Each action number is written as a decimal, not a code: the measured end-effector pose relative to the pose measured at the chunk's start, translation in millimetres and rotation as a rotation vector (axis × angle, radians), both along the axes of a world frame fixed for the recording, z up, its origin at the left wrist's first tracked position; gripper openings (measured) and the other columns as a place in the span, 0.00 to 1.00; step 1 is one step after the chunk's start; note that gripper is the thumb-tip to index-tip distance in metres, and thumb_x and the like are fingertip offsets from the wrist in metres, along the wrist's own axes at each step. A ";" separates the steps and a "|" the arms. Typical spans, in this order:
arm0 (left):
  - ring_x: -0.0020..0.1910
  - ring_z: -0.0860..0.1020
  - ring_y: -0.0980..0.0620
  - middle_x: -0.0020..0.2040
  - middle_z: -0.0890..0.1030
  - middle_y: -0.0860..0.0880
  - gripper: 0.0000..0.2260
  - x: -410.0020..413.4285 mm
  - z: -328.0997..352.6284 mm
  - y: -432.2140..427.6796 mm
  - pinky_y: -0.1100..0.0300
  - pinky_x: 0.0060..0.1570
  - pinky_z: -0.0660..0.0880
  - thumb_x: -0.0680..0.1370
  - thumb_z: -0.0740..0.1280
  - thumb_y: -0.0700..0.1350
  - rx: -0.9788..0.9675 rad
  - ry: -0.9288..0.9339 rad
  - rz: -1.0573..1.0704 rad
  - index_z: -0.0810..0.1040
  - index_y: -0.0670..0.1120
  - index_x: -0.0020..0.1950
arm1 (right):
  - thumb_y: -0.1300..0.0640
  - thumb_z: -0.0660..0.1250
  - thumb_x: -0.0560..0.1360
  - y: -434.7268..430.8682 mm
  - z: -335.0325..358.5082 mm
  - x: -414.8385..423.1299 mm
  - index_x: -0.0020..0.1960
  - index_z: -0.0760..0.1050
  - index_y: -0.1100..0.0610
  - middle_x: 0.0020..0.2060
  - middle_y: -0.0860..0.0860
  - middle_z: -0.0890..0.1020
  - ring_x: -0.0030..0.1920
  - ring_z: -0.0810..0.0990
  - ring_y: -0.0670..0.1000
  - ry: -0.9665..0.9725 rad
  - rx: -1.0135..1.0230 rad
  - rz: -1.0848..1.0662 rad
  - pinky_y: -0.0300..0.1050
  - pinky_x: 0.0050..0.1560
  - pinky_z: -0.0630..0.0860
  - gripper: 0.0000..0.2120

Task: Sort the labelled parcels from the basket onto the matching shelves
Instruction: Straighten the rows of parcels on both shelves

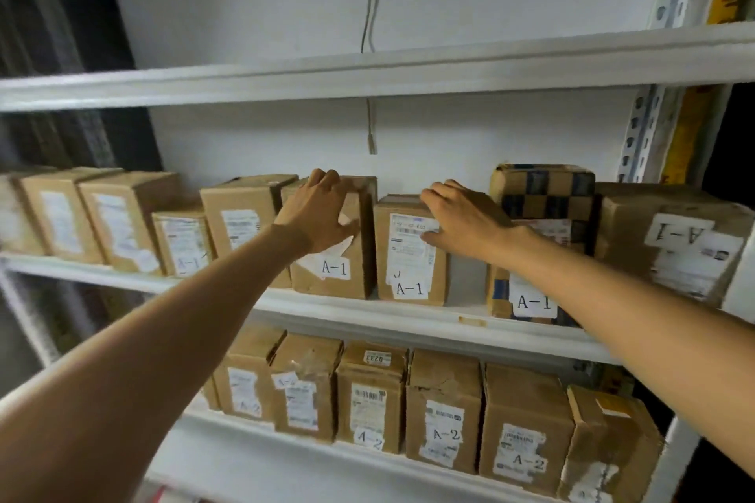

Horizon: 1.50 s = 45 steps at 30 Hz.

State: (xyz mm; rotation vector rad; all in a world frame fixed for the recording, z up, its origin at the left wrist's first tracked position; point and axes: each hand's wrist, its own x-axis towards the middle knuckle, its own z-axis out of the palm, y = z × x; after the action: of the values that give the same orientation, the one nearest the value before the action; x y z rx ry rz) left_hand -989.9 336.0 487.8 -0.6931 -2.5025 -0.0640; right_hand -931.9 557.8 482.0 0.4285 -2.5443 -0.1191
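On the A-1 shelf (367, 308), mid-row, the A-1 parcel (408, 270) is standing upright, label facing out. The right hand (465, 221) is lying over its top front edge, fingers (439, 198) straight and spread, thumb on the shipping label: pressing, not gripping. Just left of that parcel, the left hand (318, 212) is hooking its fingers (327, 178) over the top of the neighbour parcel (339, 278), also marked A-1, thumb on its front face. Right of the parcel a gap is showing, then the chequered parcel (543, 192). Below it, the A-2 row (441, 412) is sitting on the next shelf down. The basket isn't showing in view.

I'm reading this as squaring the parcel into the row.

Risks:
- The parcel is sitting near the shelf lip. Any pull instead of a push risks tipping it forward off the edge.
- The gap on its right is leaving it unsupported. A sideways shove could topple it that way.
- The left hand drawing back while hooked could drag the neighbour out.
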 end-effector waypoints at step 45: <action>0.62 0.62 0.43 0.62 0.68 0.48 0.34 -69.0 -31.6 16.4 0.48 0.57 0.74 0.68 0.75 0.56 0.259 -0.018 -0.241 0.67 0.56 0.72 | 0.53 0.79 0.64 -26.5 -11.1 -34.1 0.66 0.60 0.56 0.56 0.55 0.76 0.55 0.76 0.55 -0.188 -0.074 -0.425 0.52 0.52 0.77 0.39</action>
State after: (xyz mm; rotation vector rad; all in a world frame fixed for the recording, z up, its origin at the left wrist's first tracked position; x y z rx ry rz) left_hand -1058.9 352.4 456.2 -0.8798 -2.3576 -0.4742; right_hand -965.9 531.3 470.9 -0.1422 -2.7796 -0.1461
